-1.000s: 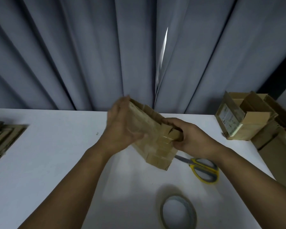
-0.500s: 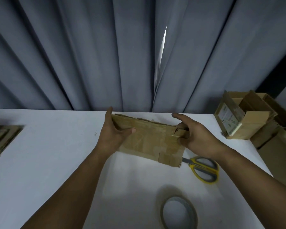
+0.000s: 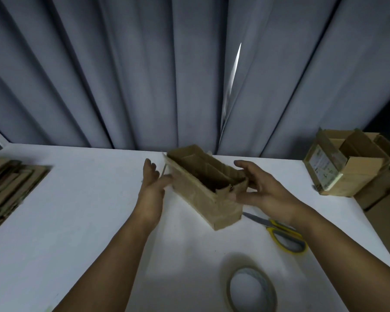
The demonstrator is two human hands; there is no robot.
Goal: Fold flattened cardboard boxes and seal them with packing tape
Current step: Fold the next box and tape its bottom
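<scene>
Nearest you, the roll of packing tape (image 3: pixel 251 289) lay flat on the white table (image 3: pixel 77 221). Just beyond it, the yellow-handled scissors (image 3: pixel 282 235) pointed their blades at the cardboard box (image 3: pixel 203 192), which sat mid-table between your hands. Motion blur hid whether it rested on the surface or hung just above it.

Your left hand (image 3: pixel 152 188) stood at its far-left end with the fingers straight and slightly apart. Your right hand (image 3: pixel 261 190) cupped the near-right end, fingers splayed and relaxed, clamped on nothing.

With neither hand gripping, the walls could have sprung back toward flat, or the box could have tipped. The ragged flap at the near-right rim looked likely to snag. A base set down on the scissor tip would have sat crooked for taping.

The box's open mouth faced up. Its long axis ran diagonally, from far left to near right.
</scene>
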